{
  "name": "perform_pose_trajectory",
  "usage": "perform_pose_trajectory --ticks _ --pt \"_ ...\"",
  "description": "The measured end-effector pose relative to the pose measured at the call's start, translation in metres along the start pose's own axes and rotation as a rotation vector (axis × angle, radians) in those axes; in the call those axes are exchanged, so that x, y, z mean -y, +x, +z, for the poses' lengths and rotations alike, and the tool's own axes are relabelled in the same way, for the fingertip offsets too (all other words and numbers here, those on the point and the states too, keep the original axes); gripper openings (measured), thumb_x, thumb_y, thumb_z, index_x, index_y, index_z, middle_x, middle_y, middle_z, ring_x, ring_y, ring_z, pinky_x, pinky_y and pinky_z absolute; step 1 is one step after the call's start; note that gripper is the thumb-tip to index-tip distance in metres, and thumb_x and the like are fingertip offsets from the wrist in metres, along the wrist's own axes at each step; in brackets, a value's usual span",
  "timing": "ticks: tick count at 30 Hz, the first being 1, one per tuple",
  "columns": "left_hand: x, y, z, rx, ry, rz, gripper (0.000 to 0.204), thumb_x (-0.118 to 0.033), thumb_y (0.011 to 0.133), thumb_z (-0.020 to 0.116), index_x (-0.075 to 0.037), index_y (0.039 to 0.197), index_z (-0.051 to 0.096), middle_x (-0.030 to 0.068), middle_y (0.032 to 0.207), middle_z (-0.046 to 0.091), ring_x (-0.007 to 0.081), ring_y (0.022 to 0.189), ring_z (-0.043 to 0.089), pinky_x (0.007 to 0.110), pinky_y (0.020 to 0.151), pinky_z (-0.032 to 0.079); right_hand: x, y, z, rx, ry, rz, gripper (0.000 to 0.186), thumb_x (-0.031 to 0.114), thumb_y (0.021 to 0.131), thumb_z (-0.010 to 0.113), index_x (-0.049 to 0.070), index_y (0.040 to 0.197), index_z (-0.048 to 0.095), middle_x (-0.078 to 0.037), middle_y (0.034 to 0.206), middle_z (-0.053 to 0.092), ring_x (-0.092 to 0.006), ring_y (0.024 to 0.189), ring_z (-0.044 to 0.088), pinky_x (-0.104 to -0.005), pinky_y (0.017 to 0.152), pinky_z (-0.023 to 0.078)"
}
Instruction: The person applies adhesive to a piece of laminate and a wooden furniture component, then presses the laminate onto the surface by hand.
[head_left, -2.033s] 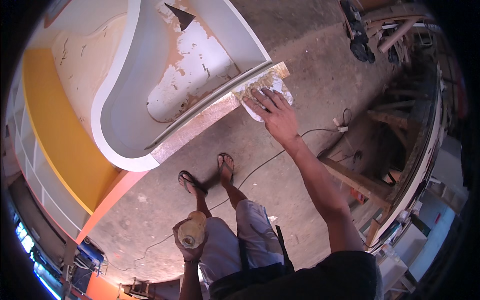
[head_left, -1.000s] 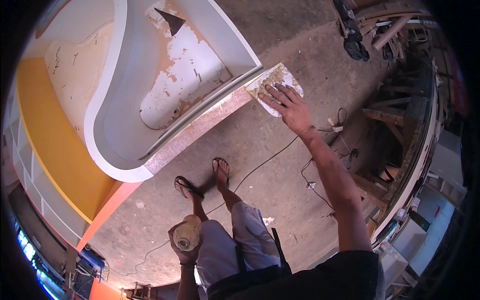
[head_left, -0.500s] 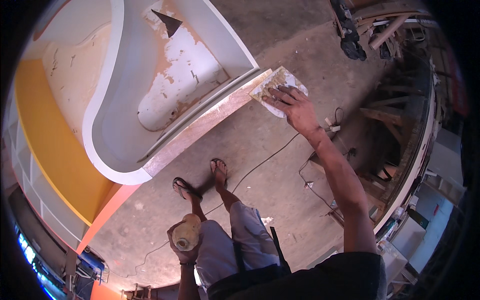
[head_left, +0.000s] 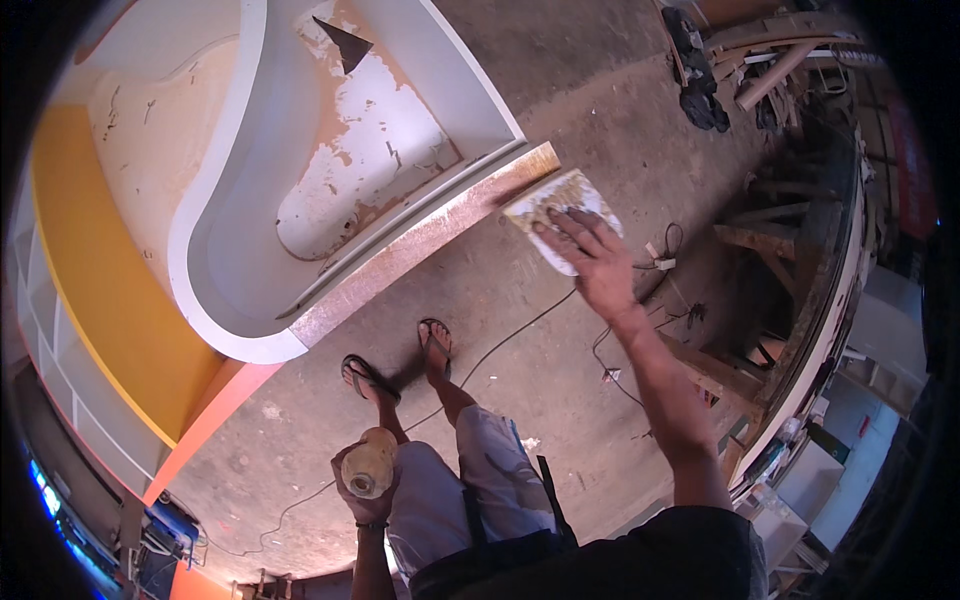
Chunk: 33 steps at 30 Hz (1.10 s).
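Right hand (head_left: 602, 265) on a smeared white card (head_left: 565, 192), left hand (head_left: 362, 508) round a bottle (head_left: 370, 464)

From my head view, my right hand spreads its fingers over the card, thumb hidden from me. The card, crusted with tan paste, is out above the floor (head_left: 560, 420), just beside the far end of the shiny edge strip (head_left: 420, 243) on the curved white cabinet (head_left: 180, 250); I can't tell whether they touch. My left hand curls round the bottle, its mouth facing up toward me and seemingly uncapped.

Tilting the bottle could spill it, I reckon. Paste under my fingers might let the card slip, and its edge could catch the strip's corner.

A dark cord (head_left: 538, 319) crosses the floor near my sandals (head_left: 383, 385) and might trip me. A dark triangular scrap (head_left: 345, 45) lies inside the cabinet; a wooden trestle (head_left: 755, 240) stands off to my right.
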<state>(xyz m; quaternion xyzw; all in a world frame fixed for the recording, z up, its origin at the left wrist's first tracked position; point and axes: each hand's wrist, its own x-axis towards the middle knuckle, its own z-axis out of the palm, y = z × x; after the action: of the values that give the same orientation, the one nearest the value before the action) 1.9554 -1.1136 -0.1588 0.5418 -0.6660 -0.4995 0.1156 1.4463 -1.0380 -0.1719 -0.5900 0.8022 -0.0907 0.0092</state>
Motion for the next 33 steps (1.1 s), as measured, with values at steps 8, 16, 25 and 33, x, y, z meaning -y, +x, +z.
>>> perform_pose_trajectory --ticks 8,16,25,33 --pt "0.001 -0.004 -0.011 0.021 -0.041 -0.012 0.082 -0.024 0.062 0.098 -0.002 0.126 0.051 0.0121 0.118 0.064 0.0244 0.108 0.064 0.04 0.095 0.053 0.04 0.03 0.059 -0.086 0.006 -0.012 0.069 -0.002 0.078 0.061 0.026 0.14 0.066 0.0 0.144 0.062 -0.0262 0.13 0.057 -0.0463 0.112 0.046" --pt "0.017 -0.011 -0.02 -0.025 -0.106 -0.073 0.086 -0.025 0.061 0.098 -0.002 0.128 0.05 0.012 0.12 0.063 0.0238 0.11 0.063 0.04 0.097 0.053 0.043 0.036 0.046 -0.043 -0.02 -0.021 0.062 0.002 0.081 0.062 0.026 0.138 0.067 -0.001 0.14 0.063 -0.026 0.128 0.057 -0.0457 0.111 0.046" --pt "0.01 -0.009 -0.022 -0.003 -0.055 -0.03 0.085 -0.029 0.063 0.098 -0.002 0.128 0.05 0.0128 0.12 0.064 0.0254 0.11 0.064 0.041 0.098 0.053 0.053 0.041 0.045 -0.031 -0.03 -0.011 0.056 0.003 0.084 0.062 0.025 0.135 0.07 0.0 0.139 0.065 -0.0251 0.125 0.059 -0.0424 0.107 0.049" --pt "0.011 -0.011 -0.031 -0.044 -0.157 -0.027 0.084 -0.033 0.065 0.098 -0.001 0.127 0.051 0.0127 0.118 0.065 0.025 0.109 0.065 0.039 0.096 0.054 0.055 0.022 0.028 0.135 0.039 0.032 0.056 0.002 0.082 0.063 0.025 0.133 0.071 0.002 0.138 0.066 -0.0246 0.124 0.06 -0.0389 0.105 0.051"
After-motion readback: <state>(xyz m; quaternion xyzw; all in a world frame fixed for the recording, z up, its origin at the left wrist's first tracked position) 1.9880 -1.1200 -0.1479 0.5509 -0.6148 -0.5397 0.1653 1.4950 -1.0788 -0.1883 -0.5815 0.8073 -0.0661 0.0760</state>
